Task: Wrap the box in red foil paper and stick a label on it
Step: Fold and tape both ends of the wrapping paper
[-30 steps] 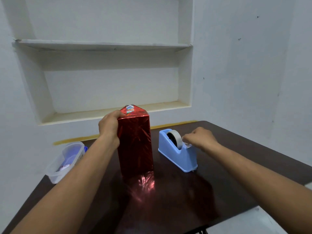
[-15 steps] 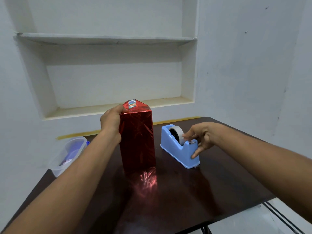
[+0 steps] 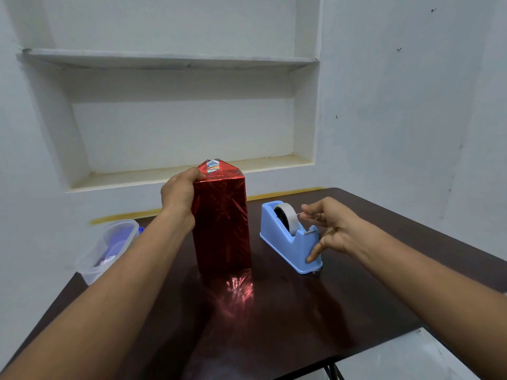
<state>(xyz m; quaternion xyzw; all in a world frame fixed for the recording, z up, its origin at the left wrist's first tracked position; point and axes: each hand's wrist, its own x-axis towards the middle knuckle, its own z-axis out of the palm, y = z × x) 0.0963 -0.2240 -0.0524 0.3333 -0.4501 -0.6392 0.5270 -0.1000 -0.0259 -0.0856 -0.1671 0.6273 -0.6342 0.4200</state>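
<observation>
On the table [image 3: 274,338] the wrapped box [image 3: 220,226] stands upright at center. The tape dispenser [image 3: 288,237] sits just beside it at 3 o'clock; a plastic container [image 3: 109,248] lies at 9 o'clock, on the table's edge.

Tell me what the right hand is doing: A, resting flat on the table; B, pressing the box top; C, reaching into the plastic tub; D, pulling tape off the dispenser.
D: the right hand pinches a strip of tape drawn from the roll on the dispenser, while the left hand holds the box.
</observation>
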